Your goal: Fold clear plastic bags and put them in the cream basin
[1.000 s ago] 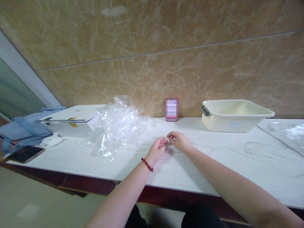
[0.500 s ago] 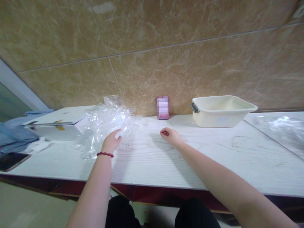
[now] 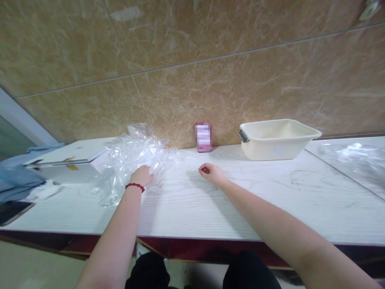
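The left hand (image 3: 142, 176) touches the crumpled clear plastic (image 3: 126, 160); the cream tub (image 3: 273, 149) stands beyond the right hand (image 3: 211, 173), farther right.

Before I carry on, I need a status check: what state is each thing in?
Left hand: at the clear plastic, grip unclear
Right hand: fingertips together, contents unclear
Clear plastic on left: crumpled
White box: lid down
Cream bin: upright, open-topped
Phone: flat, screen dark
Blurred purplish item: upright by the wall
White tissue: crumpled
Blue cloth: heaped
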`<state>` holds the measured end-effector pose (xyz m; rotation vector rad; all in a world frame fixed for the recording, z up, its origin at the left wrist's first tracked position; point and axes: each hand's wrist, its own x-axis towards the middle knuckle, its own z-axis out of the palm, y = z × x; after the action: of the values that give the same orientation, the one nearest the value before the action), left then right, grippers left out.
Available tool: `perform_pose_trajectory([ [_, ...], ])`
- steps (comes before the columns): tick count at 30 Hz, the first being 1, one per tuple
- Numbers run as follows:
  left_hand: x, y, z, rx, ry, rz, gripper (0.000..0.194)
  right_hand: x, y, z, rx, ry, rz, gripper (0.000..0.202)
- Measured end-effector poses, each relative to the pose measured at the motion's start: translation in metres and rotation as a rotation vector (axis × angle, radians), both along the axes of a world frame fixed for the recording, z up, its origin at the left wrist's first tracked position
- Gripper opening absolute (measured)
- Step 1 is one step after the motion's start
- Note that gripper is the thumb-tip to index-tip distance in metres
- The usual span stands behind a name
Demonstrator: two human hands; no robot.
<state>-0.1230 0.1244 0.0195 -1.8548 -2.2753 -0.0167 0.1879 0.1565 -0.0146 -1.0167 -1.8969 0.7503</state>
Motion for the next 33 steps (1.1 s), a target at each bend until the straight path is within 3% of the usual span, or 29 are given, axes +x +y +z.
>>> perform_pose_trajectory([
  [5, 0.001, -0.002, -0.012, 0.088, -0.002, 0.029, 0.033, -0.001, -0.003, 0.001, -0.006, 0.013, 0.008, 0.012],
  [9, 0.001, 0.000, -0.015, 0.093, -0.041, 0.020, 0.035, 0.000, -0.004, 0.002, -0.019, 0.012, 0.010, 0.013],
  [17, 0.007, 0.002, -0.014, 0.106, -0.160, 0.037, 0.029, 0.001, -0.005, 0.005, -0.057, 0.015, 0.005, 0.013],
  [26, 0.006, 0.000, -0.017, 0.264, -0.330, 0.156, 0.028, 0.001, -0.005, 0.005, -0.091, 0.019, 0.003, 0.013],
  [33, 0.006, -0.001, -0.011, 0.357, -0.512, 0.106, 0.028, 0.001, -0.005, 0.006, -0.090, 0.025, 0.014, 0.013],
])
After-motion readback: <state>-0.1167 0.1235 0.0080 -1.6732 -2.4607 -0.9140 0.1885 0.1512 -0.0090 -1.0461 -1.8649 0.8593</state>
